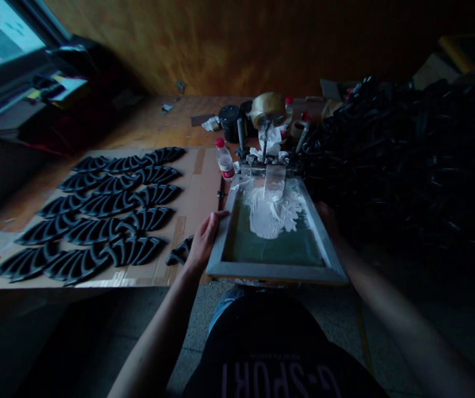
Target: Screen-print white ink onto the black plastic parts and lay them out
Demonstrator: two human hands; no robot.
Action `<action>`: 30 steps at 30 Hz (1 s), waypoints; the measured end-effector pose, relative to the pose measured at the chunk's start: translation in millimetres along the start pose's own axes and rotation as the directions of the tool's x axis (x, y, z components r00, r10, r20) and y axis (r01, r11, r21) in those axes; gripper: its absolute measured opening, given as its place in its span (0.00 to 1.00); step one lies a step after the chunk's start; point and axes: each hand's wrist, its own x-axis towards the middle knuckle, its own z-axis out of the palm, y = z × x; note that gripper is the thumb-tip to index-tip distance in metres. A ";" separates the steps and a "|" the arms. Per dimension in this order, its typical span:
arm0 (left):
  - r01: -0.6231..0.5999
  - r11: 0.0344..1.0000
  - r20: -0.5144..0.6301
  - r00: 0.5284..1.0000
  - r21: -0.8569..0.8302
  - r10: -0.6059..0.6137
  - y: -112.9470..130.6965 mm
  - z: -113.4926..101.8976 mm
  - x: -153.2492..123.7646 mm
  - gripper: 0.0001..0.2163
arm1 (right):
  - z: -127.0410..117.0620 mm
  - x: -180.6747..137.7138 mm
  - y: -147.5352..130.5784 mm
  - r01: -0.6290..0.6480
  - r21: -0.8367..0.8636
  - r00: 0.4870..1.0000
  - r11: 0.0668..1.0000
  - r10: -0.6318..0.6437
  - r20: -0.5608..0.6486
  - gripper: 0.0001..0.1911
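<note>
In front of me is a screen printing frame [276, 271] with grey edges and green mesh. Thick white ink [266, 218] lies smeared over the far half of the mesh, and a flat pale blade [275, 181] rests in it. My left hand [204, 239] is closed on the frame's left side, its thumb side near the top of the edge. My right hand [327, 218] is at the frame's right side, dark and blurred, with its fingers hidden. Just left of my left hand lies a black ribbed plastic piece [178, 251], partly covered by the hand.
Rows of black ribbed parts [108, 218] lie on a cardboard sheet [198, 193] at left. A red-capped bottle [224, 160] stands beside the clamp [262, 160]. Behind are a tape roll [268, 109] and a dark jar [229, 122]. A black heap [407, 160] fills the right.
</note>
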 end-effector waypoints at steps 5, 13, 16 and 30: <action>0.167 0.984 0.032 0.985 0.060 -0.169 -85.7 10.1 0.0 0.35 | -9.4 48.3 -41.3 0.110 0.035 0.969 0.993 -0.100 -0.227 0.24; 0.201 0.976 -0.023 0.980 0.088 -0.200 -117.1 11.7 10.3 0.32 | 13.0 2.9 -88.4 0.567 -0.098 0.810 0.818 -0.532 0.246 0.08; 0.217 0.972 -0.008 0.976 0.093 -0.217 -117.4 11.6 9.0 0.31 | -0.9 -9.5 -76.3 0.741 0.055 0.621 0.670 -0.713 0.325 0.11; 0.218 0.976 0.033 0.975 0.026 -0.219 -93.0 10.3 3.9 0.35 | 1.5 9.7 -91.7 0.488 0.163 0.848 0.857 -0.510 0.142 0.14</action>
